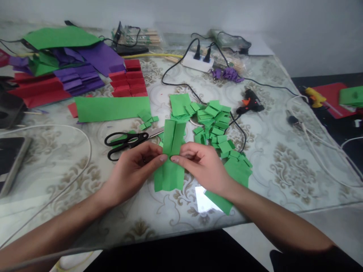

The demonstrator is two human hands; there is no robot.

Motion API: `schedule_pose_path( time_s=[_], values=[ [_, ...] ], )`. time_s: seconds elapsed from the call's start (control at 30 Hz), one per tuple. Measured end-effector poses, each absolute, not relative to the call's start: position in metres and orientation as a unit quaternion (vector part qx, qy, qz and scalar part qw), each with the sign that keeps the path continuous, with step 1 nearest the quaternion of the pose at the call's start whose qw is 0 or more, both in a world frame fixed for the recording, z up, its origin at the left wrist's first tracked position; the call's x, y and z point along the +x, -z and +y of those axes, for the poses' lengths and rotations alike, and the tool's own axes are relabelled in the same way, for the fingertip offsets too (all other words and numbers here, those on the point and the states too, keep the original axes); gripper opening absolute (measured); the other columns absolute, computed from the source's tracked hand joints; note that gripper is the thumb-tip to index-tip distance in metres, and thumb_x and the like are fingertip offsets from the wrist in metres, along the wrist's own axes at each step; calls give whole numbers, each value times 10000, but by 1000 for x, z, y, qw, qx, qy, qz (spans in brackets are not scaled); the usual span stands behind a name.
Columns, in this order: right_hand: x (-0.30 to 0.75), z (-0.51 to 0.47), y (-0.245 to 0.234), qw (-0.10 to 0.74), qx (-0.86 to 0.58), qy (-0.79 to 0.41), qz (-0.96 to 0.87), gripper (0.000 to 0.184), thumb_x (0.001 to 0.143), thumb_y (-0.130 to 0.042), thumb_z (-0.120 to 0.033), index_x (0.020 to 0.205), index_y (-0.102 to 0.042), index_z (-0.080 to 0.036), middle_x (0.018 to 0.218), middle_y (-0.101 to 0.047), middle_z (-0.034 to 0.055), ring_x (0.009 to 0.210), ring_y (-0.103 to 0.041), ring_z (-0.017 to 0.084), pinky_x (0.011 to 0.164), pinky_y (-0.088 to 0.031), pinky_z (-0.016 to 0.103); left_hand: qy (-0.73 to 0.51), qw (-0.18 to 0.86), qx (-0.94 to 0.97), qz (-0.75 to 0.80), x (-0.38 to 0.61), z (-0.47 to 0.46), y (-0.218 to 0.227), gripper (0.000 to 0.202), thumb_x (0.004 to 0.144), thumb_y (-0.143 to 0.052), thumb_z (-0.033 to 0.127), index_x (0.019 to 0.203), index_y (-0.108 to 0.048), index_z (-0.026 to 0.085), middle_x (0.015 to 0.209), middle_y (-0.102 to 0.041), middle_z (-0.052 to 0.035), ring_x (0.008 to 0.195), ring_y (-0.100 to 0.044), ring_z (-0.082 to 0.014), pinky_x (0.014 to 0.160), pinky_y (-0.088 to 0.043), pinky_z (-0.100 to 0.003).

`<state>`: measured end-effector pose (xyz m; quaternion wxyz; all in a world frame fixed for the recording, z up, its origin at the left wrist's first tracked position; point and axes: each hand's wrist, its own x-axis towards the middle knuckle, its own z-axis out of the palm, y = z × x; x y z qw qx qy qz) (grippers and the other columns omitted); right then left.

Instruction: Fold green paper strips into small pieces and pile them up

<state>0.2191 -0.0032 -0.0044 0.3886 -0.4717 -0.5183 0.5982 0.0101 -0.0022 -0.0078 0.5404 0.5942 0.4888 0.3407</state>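
Note:
Between my two hands is a creased strip of green paper (170, 175), held upright over the table with folds running along its length. My left hand (138, 162) pinches its left edge, thumb in front and fingers behind. On the opposite edge, my right hand (202, 162) grips the same way, the thumbs almost meeting at the middle. Black-handled scissors (126, 142) lie just beyond my left hand, their blades partly behind the paper. Small cut green paper pieces (217, 124) are heaped past my right hand. A larger green sheet (236, 172) lies partly under my right forearm.
A black glue gun (251, 102) rests at the right, its cord trailing to a white power strip (197, 61). Green, purple and red papers (93, 56) are piled at the back left. A phone-like device (13, 162) sits at the left edge. White cables cross both sides.

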Motion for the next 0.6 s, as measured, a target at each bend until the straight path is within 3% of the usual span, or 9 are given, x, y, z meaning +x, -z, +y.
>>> schedule_pose_path(
  time_s=[0.27,0.47,0.6],
  values=[
    [219,-2,5,383,-462,-619,-506,426,796,-866,-513,737,-581,-202,630,-485,-68,571,-414,92,530,-353,251,-348,556,583,480,9,-1,6,120,936,-757,308,903,-701,208,785,-698,20,705,-634,-118,628,-499,-198],
    [221,1,5,393,-469,-637,-469,427,790,-867,-526,774,-584,-206,655,-520,-57,591,-441,104,543,-348,259,-355,549,598,464,6,-1,3,170,919,-778,261,1078,-723,237,956,-772,-13,872,-737,-158,741,-591,-222],
    [222,1,4,408,-458,-632,-474,425,815,-859,-508,740,-564,-212,656,-460,-63,606,-421,109,554,-337,262,-366,530,616,453,5,-2,4,177,921,-775,231,1092,-729,243,987,-778,-14,889,-756,-158,791,-627,-234]
  ],
)
